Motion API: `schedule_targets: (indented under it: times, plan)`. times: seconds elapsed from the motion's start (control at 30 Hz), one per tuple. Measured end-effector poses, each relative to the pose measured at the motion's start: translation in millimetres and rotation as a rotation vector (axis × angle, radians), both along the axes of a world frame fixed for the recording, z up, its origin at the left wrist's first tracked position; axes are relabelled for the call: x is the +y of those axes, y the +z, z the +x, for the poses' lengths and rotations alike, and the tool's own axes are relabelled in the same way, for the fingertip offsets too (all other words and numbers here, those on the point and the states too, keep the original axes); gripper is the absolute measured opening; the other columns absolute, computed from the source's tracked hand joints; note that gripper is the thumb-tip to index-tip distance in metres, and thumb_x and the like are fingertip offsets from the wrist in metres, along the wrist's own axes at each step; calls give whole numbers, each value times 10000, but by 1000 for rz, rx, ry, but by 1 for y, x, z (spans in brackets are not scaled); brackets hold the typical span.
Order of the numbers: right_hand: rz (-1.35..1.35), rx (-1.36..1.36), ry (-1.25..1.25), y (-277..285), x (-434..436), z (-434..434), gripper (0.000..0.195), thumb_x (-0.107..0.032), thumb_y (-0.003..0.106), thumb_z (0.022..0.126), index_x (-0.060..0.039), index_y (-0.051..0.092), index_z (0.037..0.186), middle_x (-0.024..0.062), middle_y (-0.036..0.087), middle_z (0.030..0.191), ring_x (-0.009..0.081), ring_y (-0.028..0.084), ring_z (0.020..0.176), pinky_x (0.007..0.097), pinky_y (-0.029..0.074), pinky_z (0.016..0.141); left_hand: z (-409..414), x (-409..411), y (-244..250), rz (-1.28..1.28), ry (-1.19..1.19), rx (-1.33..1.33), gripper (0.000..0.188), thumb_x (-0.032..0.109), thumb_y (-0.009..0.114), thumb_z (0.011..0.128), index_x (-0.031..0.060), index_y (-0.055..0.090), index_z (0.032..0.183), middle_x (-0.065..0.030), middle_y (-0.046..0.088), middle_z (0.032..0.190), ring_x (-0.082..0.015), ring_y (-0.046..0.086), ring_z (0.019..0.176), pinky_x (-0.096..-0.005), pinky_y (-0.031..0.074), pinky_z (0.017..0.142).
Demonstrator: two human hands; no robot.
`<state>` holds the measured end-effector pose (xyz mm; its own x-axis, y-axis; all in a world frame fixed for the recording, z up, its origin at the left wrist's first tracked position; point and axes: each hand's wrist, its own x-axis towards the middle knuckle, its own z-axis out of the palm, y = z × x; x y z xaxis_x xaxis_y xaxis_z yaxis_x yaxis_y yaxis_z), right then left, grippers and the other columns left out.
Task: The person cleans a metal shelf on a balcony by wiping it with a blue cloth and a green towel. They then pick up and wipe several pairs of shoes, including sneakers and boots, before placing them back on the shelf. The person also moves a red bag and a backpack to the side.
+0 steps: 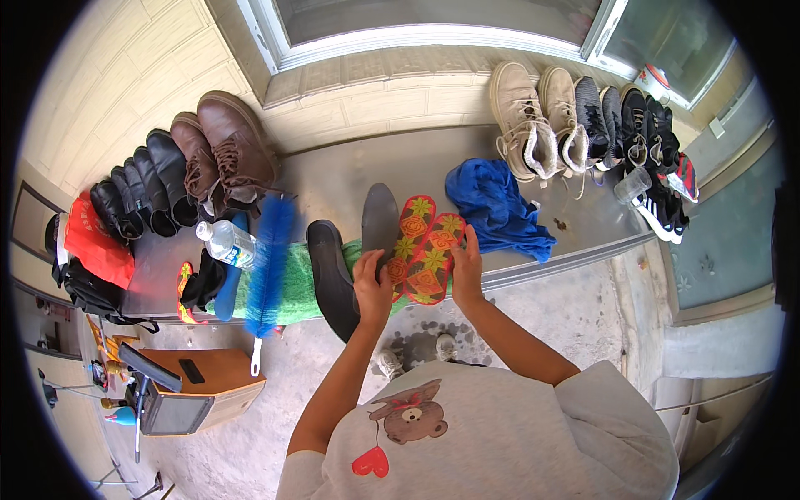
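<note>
Two patterned fabric insoles [420, 250], edged in red with yellow and orange motifs, lie side by side before me. My right hand [469, 269] grips the outer edge of the right one. My left hand [373, 290] has curled fingers over the lower part of a grey insole [380, 215], beside the left patterned insole; whether it grips either is unclear. Further left, a black insole [331, 269] rests across a green towel [297, 294] and juts past the metal ledge's front edge. A crumpled blue cloth [494, 203] lies right of the insoles.
Brown lace-up boots [234, 150] and black shoes [169, 181] line the ledge [362, 150] at left. Beige boots [525, 119] and sneakers stand at right, near a clear cup [632, 184]. A plastic bottle [225, 244] and a blue bristle brush [270, 269] are left of the towel.
</note>
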<state>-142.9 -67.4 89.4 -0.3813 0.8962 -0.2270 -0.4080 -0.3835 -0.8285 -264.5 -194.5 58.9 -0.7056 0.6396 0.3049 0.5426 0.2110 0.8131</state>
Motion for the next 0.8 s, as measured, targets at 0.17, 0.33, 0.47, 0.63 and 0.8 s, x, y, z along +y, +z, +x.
schedule_targets:
  times: [0.17, 0.33, 0.47, 0.63, 0.8]
  plan:
    - [202, -233, 17, -16, -8, -6, 611, 81, 554, 787, -12, 342, 1353, 115, 533, 1211, 156, 573, 1014, 279, 486, 846, -9, -5, -10, -91, -145, 95, 357, -1, 605, 788, 36, 574, 1141, -153, 553, 1213, -376, 483, 1160, -449, 419, 942]
    - [30, -14, 80, -32, -5, -14, 548, 96, 560, 741, -3, 424, 1262, 95, 587, 1122, 157, 595, 977, 283, 492, 821, -11, -21, 40, -316, 265, 513, 620, 144, 733, 722, 81, 476, 1282, -185, 446, 1321, -389, 413, 1203, -490, 380, 954]
    - [-34, -145, 170, -31, -6, -32, 560, 104, 567, 706, 4, 461, 1247, 98, 606, 1093, 165, 609, 944, 284, 495, 805, -25, -43, 21, -522, 435, 211, 908, 253, 819, 633, 107, 344, 1393, -218, 359, 1362, -392, 406, 1164, -503, 382, 914]
    - [-13, -314, 236, -29, 0, -48, 503, 96, 595, 690, 16, 523, 1182, 119, 625, 1054, 203, 616, 959, 307, 493, 825, -29, -41, 19, -461, 364, 313, 975, 228, 837, 604, 97, 310, 1413, -216, 399, 1310, -394, 430, 1119, -480, 388, 906]
    - [465, -782, 96, -50, -3, -65, 530, -61, 677, 689, -29, 535, 1198, 151, 630, 1052, 258, 618, 969, 324, 483, 828, -57, -42, -6, -393, 259, 254, 1034, 222, 840, 592, 29, 257, 1424, -255, 452, 1319, -392, 487, 1138, -426, 412, 953]
